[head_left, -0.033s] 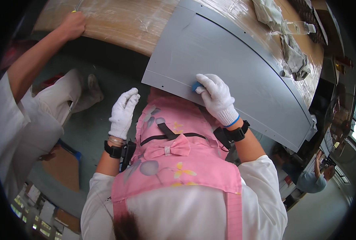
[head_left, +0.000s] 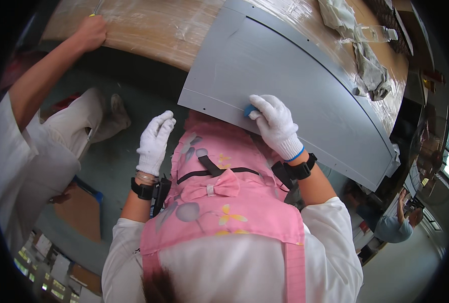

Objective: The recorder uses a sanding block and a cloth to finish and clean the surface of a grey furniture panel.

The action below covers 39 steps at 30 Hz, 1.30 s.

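A large grey panel (head_left: 285, 86) with a dark slot along its far side lies on the table and reaches over its near edge. My right hand (head_left: 276, 120), in a white knit glove, rests at the panel's near edge. Its fingers are closed round a small blue piece (head_left: 249, 109); most of that piece is hidden by the glove, so its kind cannot be told. My left hand (head_left: 156, 139), gloved in the same white, hangs in the air off the panel's left corner. Nothing shows in it, and its fingers are stretched out and lightly bent.
Clear film covers the wooden table (head_left: 154, 25). At its far right lie crumpled cloths (head_left: 371, 76) and a clear plastic bottle (head_left: 378, 34). On the left, a co-worker's hand (head_left: 92, 33) grips a thin tool at the table edge. Another person (head_left: 393, 227) is at the right.
My right hand has slid slightly to the right along the panel with the blue piece. My left hand has barely moved.
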Motion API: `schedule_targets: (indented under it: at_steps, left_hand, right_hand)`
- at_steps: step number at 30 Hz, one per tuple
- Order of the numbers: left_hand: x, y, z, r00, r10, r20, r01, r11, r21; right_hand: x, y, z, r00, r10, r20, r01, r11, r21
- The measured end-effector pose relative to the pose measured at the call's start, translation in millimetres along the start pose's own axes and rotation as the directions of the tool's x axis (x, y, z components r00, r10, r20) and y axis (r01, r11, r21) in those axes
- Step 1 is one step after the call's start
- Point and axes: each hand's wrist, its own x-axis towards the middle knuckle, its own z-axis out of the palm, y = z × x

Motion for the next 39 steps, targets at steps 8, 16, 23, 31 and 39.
schedule_targets:
  at_steps: [8, 16, 23, 31, 39]
  left_hand:
    - [-1, -2, 4, 0.999, -0.034, 0.020, 0.035, 0.999, -0.006]
    - [0, -5, 1, 1.000, -0.012, 0.001, 0.012, 1.000, 0.022]
    - [1, -6, 6, 0.999, -0.036, 0.041, 0.036, 0.999, -0.011]
    - [2, 0, 6, 0.999, -0.038, 0.018, 0.038, 0.998, 0.046]
    - [2, 3, 14, 0.997, -0.046, 0.066, 0.042, 0.998, 0.053]
  right_hand:
    - [-2, -2, 3, 1.000, -0.016, -0.016, 0.016, 1.000, 0.004]
    - [-23, 12, -21, 0.999, 0.001, 0.035, 0.000, 0.999, -0.033]
    - [-31, 11, -16, 0.999, -0.008, -0.052, 0.005, 0.999, -0.045]
    - [-62, 30, -48, 0.999, 0.050, -0.006, -0.051, 0.991, -0.124]
    - [-59, 19, -35, 0.997, 0.041, -0.064, -0.045, 0.997, -0.058]
